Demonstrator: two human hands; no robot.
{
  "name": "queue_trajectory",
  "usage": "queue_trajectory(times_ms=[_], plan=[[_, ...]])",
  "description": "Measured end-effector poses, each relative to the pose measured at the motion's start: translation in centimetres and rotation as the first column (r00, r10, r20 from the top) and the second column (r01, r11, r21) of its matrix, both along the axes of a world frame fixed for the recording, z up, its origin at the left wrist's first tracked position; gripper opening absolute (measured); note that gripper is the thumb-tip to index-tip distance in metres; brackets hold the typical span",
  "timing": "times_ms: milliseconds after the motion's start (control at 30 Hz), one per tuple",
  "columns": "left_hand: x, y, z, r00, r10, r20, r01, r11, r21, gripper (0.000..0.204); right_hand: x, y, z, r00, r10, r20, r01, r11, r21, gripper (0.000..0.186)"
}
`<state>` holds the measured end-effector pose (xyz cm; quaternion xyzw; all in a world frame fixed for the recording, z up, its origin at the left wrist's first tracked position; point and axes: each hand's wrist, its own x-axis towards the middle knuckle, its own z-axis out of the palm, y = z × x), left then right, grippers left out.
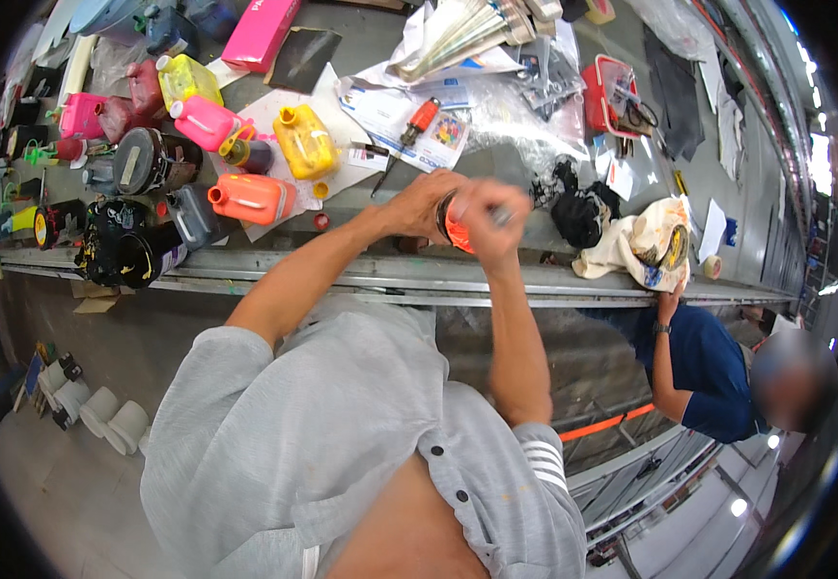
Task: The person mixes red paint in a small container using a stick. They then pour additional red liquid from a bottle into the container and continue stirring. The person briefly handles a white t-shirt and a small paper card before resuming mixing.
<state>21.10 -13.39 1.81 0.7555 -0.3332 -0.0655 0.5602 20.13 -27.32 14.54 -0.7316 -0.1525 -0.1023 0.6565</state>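
My left hand (427, 205) is wrapped round a dark-rimmed tub (456, 230) at the bench's near edge, with bright orange showing in it. Over the tub, my right hand (492, 220) is closed in a fist, smeared by motion. A greyish end of something shows within that fist; its kind is hard to make out. Just beyond my left hand lies a screwdriver-like tool (420, 124) with a red and black handle, on printed sheets. Left of my hands, an orange jug (253, 198) lies near an open yellow jug (305, 143), with a small red cap (321, 221) close by.
Pink bottles, dark tubs (144, 162) and other colour-stained containers crowd the left. Black cloth (581, 214) and a stained cream cloth (636, 241) lie to the right, where another person's hand (668, 301) touches the cream cloth. A red basket (610, 95) holds scissors. A metal rail (361, 282) edges the bench.
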Motion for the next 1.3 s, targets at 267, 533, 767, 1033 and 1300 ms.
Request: queue_trajectory(times_ms=[267,533,767,1033,1300], plan=[[1.4,2.0,1.8,0.983,-0.075,-0.165,0.080,0.997,0.021,0.120,2.1,-6.2,7.3,0.960,0.115,-0.255,0.033,0.858,0.512,0.023],[-5.3,-3.4,0.3,0.848,0.480,-0.225,-0.506,0.859,-0.078,0.096,-4.1,-2.9,1.8,0.986,0.008,-0.164,-0.003,1.000,0.031,0.011],[-3.4,-1.4,1.6,0.953,0.283,-0.106,-0.284,0.959,0.012,0.088,-2.6,0.0,2.1,0.992,-0.121,-0.041,0.113,0.979,-0.172,0.016],[-3.2,-1.0,0.5,0.967,0.221,-0.124,-0.219,0.975,0.035,0.087,-1.3,1.1,2.4,0.997,-0.063,-0.041,0.058,0.991,-0.120,0.028],[-1.7,-0.4,1.0,0.986,0.151,-0.070,-0.150,0.988,0.031,0.085,-0.1,0.2,1.5,0.994,-0.103,0.028,0.103,0.995,-0.007,0.015]])
